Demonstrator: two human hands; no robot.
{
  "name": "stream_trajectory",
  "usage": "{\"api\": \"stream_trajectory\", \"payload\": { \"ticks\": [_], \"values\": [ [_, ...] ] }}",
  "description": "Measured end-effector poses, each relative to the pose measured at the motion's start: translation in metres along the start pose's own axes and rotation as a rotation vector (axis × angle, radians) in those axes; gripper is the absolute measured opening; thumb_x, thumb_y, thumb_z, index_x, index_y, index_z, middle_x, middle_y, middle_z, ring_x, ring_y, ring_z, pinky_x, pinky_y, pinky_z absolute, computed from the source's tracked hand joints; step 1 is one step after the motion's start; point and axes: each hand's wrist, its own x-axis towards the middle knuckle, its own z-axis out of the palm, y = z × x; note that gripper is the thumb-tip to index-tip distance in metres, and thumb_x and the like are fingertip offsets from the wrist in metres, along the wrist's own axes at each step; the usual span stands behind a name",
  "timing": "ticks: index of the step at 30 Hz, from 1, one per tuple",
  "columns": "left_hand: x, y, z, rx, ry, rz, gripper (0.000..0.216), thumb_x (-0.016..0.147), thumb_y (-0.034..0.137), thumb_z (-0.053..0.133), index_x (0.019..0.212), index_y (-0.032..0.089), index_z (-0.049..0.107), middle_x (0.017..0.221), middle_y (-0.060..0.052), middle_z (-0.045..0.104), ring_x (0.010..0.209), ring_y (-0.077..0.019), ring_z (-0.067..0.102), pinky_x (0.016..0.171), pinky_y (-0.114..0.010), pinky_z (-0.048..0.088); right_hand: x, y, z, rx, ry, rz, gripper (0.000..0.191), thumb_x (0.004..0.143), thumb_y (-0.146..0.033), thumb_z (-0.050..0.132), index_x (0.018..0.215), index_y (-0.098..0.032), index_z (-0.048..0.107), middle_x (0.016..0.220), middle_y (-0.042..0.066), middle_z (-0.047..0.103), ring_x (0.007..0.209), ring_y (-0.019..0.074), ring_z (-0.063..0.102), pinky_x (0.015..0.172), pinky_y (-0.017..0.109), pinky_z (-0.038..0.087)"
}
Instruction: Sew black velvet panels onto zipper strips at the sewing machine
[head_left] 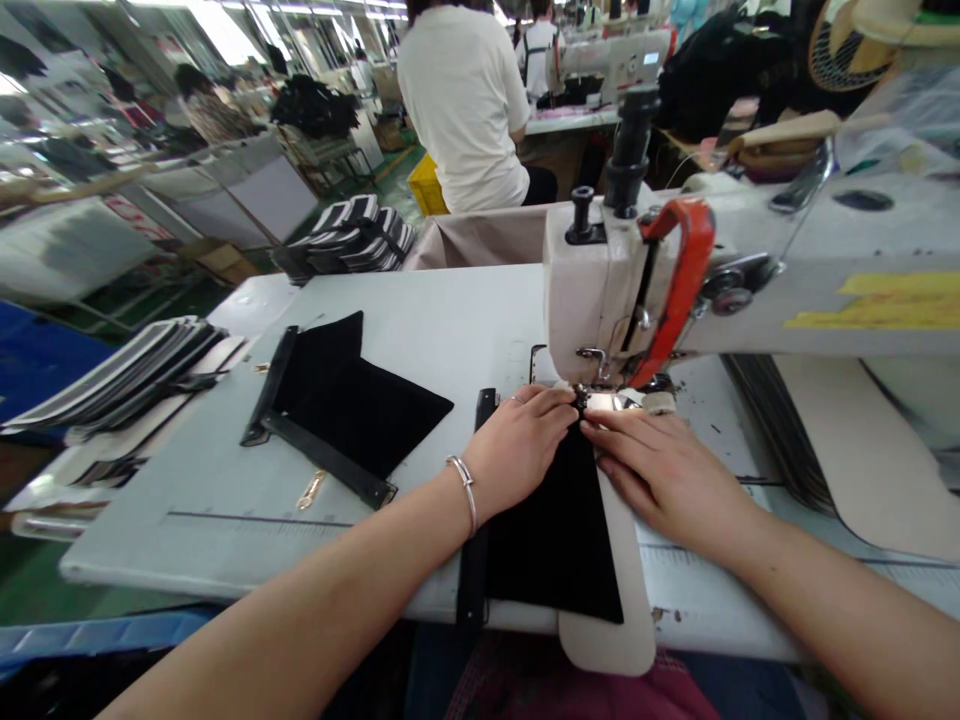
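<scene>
Under the head of a white sewing machine [581, 290] lies a black fabric piece [551, 560] with a dark strip along its left edge. It rests on a beige panel [615, 640] with rounded corners, which juts past the table's front edge. My left hand [529, 435] is closed on the black fabric, fingers together, tips beside the presser foot. Stretched out flat, the fingers of my right hand [660, 460] touch the fabric's right edge and the beige panel. The tips of both hands nearly meet at the needle area, where the stitching point is partly hidden.
Two more black pieces [360, 410] overlap on the table [247, 560], near a gold zipper pull [310, 490]. Stacked panels stand at the left [127, 375] and under the machine arm at the right [847, 450]. A person in a white shirt [465, 110] sits beyond a fabric-lined bin [487, 240].
</scene>
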Motion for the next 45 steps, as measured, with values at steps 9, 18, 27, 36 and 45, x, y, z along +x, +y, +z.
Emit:
{"api": "stream_trajectory", "payload": {
  "ticks": [9,18,27,36,45],
  "values": [
    [-0.077,0.071,-0.029,-0.117,-0.121,0.199,0.029,0.103,0.034,0.056,0.12,0.014,0.067,0.13,-0.007,0.069,0.126,-0.0224,0.061,0.115,-0.039,0.049,-0.068,-0.063,-0.018,0.098,-0.044,0.0,0.044,0.101,-0.017,0.05,0.144,-0.017,0.051,0.142,0.009,0.06,0.129,0.0246,0.054,0.107,0.046,0.053],
    [-0.094,0.084,-0.019,-0.129,0.022,0.213,0.022,0.103,0.015,0.05,0.114,0.014,0.069,0.118,-0.006,0.074,0.111,-0.0196,0.067,0.099,-0.034,0.059,-0.089,-0.072,-0.017,0.203,0.079,0.037,0.025,0.1,-0.016,0.056,0.124,-0.019,0.064,0.121,0.007,0.068,0.113,0.0225,0.061,0.099,0.043,0.051],
    [-0.089,0.093,-0.022,-0.126,0.018,0.15,0.019,0.098,0.014,0.051,0.109,0.012,0.066,0.112,-0.008,0.073,0.105,-0.0204,0.069,0.098,-0.034,0.059,0.014,-0.009,-0.006,-0.103,0.017,0.265,0.027,0.1,-0.022,0.05,0.121,-0.018,0.066,0.109,0.011,0.069,0.097,0.0275,0.064,0.081,0.039,0.049],
    [-0.007,0.051,-0.029,-0.252,-0.248,-0.291,0.042,0.097,0.019,0.06,0.139,0.017,0.054,0.091,-0.003,0.074,0.082,-0.0216,0.071,0.079,-0.033,0.057,-0.01,-0.019,-0.023,0.083,0.205,0.343,0.012,0.101,-0.021,0.049,0.097,-0.02,0.06,0.097,0.005,0.066,0.09,0.0204,0.063,0.078,0.032,0.046],
    [-0.003,0.024,0.001,-0.511,0.048,-0.282,0.026,0.1,0.033,0.056,0.093,0.019,0.076,0.088,-0.005,0.071,0.076,-0.0169,0.067,0.069,-0.027,0.054,-0.066,-0.09,-0.068,0.421,0.132,0.209,0.012,0.099,-0.017,0.053,0.096,-0.023,0.063,0.087,0.001,0.065,0.082,0.017,0.06,0.073,0.03,0.046]
  ]
}}
